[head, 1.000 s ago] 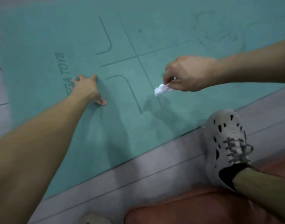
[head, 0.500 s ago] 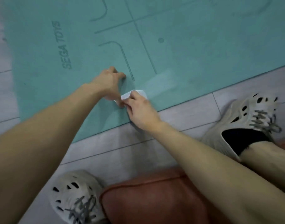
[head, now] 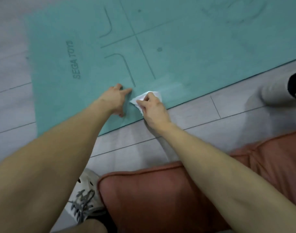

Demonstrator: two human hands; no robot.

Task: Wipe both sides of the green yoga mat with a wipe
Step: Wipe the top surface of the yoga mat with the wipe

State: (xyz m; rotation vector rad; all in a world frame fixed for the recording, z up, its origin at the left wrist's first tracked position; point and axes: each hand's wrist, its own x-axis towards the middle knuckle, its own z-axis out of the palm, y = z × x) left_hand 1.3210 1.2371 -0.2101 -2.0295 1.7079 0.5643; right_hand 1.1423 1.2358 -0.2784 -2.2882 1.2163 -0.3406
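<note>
On the mat [head: 177, 47] edge: right hand [head: 152, 110] pinches half-hidden wipe [head: 139, 99].
Pressed flat at its 9 o'clock: left hand [head: 116, 100], fingers spread.

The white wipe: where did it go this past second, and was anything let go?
The right hand brought the wipe from mid-mat to the near edge of the green yoga mat, beside the left hand. Nothing was let go: its fingers still pinch the wipe, and the left hand still rests on the mat.
</note>
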